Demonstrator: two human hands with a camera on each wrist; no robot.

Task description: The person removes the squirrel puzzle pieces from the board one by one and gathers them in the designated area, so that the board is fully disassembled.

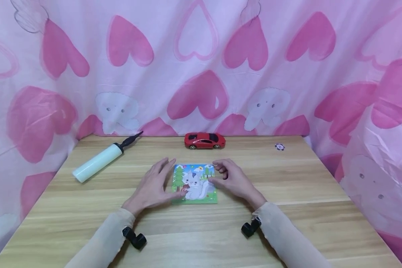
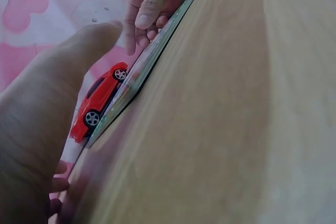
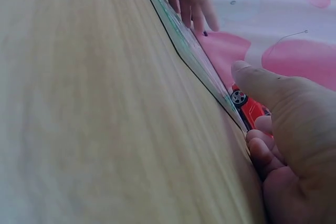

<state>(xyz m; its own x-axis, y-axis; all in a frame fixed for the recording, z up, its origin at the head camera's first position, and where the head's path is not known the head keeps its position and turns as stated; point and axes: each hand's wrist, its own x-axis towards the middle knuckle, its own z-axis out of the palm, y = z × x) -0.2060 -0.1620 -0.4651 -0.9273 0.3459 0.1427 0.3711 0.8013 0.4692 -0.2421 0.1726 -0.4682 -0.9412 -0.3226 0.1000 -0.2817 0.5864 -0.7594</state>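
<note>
A flat square picture board (image 1: 195, 187) with a cartoon white squirrel, trees and grass lies on the table, between my two hands. My left hand (image 1: 153, 186) is at its left edge, fingers spread, with the thumb over the lower left of the picture. At the right edge is my right hand (image 1: 237, 181), its fingers loosely bent and its thumb reaching over the picture. In the right wrist view, the thumb of the right hand (image 3: 299, 124) stands apart from the bent fingers, and nothing shows between them. Whether the fingertips touch the board is hard to tell.
Behind the board stands a red toy car (image 1: 205, 141). A white hand pump (image 1: 98, 162) with a black nozzle lies at the left, and a black-and-white poker chip (image 1: 279, 147) at the back right. A pink heart-patterned curtain (image 1: 201, 93) hangs along the wooden table's (image 1: 194, 238) far edge.
</note>
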